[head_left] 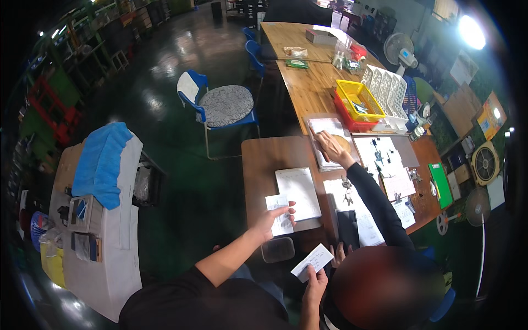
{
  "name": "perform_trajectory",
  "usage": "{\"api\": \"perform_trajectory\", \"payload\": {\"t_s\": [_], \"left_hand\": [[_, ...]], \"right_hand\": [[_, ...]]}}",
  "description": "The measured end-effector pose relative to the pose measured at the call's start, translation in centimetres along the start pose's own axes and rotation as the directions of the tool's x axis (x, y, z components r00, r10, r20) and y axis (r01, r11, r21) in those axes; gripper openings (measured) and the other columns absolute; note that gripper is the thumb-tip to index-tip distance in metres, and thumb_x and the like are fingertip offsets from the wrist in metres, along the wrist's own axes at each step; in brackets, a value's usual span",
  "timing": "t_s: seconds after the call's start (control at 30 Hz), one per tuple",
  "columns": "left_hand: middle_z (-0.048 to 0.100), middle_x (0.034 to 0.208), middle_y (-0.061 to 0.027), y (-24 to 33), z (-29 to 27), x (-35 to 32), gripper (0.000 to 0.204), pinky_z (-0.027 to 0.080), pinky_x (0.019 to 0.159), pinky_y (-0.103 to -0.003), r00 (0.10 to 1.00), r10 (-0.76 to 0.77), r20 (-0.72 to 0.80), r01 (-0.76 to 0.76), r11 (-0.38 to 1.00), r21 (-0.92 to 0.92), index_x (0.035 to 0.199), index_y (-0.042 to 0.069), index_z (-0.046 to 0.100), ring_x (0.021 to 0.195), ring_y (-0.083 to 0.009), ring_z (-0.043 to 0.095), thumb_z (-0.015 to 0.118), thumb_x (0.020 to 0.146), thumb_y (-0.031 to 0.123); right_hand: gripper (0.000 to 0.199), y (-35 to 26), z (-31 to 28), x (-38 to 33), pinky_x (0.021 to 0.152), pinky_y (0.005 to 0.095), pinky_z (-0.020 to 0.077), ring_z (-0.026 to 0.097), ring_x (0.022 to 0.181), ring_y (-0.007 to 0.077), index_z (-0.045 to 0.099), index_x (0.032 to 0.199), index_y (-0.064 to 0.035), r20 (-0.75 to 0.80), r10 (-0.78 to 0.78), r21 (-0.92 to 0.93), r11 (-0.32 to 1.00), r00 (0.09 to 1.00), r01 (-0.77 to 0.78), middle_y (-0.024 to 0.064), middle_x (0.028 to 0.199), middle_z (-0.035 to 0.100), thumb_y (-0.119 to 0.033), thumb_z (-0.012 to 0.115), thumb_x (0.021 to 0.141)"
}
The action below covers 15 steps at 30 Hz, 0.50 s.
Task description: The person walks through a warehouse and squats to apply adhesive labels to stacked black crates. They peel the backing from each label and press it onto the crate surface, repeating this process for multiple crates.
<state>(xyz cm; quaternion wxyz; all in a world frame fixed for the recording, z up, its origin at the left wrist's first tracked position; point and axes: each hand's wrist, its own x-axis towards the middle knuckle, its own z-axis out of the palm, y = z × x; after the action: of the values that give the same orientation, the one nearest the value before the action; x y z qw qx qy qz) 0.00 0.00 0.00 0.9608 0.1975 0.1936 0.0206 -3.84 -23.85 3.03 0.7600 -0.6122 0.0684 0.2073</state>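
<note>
I find my right hand (314,283) nearest, its fingers gripping the lower slip, which is white, marked with writing and tilted. A co-worker's head (388,289), blurred, is just to its right. The clear tub (278,251) is near, between my two hands in view; I cannot tell what supports it. My left hand (269,221) grasps the upper slip (278,204), thumb across its face. In view this slip overlaps the left edge of the open notebook (298,192) on the brown counter (258,157); I cannot tell whether they touch. Right of the notebook I record a black case (347,226) and, beyond it, keys (347,193). Farther on, the co-worker's hand (331,148) rests over a stack of papers (329,124). Beyond that, a yellow basket (352,85) sits in a red basket (347,114). A blue chair (225,104) stands left of the counter.
</note>
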Motion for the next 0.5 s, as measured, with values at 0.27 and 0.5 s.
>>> {"api": "perform_trajectory", "payload": {"t_s": [0.27, 0.5], "left_hand": [[0.061, 0.087, -0.007, 11.7, -9.8, -5.7, 0.027, 0.052, 0.077, -0.037, 0.999, 0.039, 0.003, -0.039, 0.992, -0.122, 0.114, 0.001, 0.056, 0.077, -0.0188, 0.062, 0.057, 0.088, 0.008], [0.063, 0.092, -0.0088, 27.5, -20.0, -16.4, 0.033, 0.052, 0.082, -0.038, 0.938, 0.161, -0.308, -0.163, 0.986, 0.019, 0.117, 0.0, 0.056, 0.087, -0.0206, 0.062, 0.057, 0.085, 0.007]], "right_hand": [[0.024, 5.8, 11.6, -0.5, 0.068, 0.0235, 0.0392, 0.049, 0.075, 0.0063, 0.06, 0.099, 0.0025, -0.018, -0.038, -0.297, 0.954, 0.999, 0.031, 0.0009, 0.089, 0.059, -0.02, 0.058, 0.091], [0.029, 10.9, 35.2, -2.6, 0.084, 0.0273, 0.0447, 0.058, 0.093, 0.0138, 0.057, 0.114, 0.0042, 0.385, 0.213, -0.285, 0.953, 0.898, -0.104, 0.0082, 0.104, 0.064, -0.014, 0.059, 0.091]]}}
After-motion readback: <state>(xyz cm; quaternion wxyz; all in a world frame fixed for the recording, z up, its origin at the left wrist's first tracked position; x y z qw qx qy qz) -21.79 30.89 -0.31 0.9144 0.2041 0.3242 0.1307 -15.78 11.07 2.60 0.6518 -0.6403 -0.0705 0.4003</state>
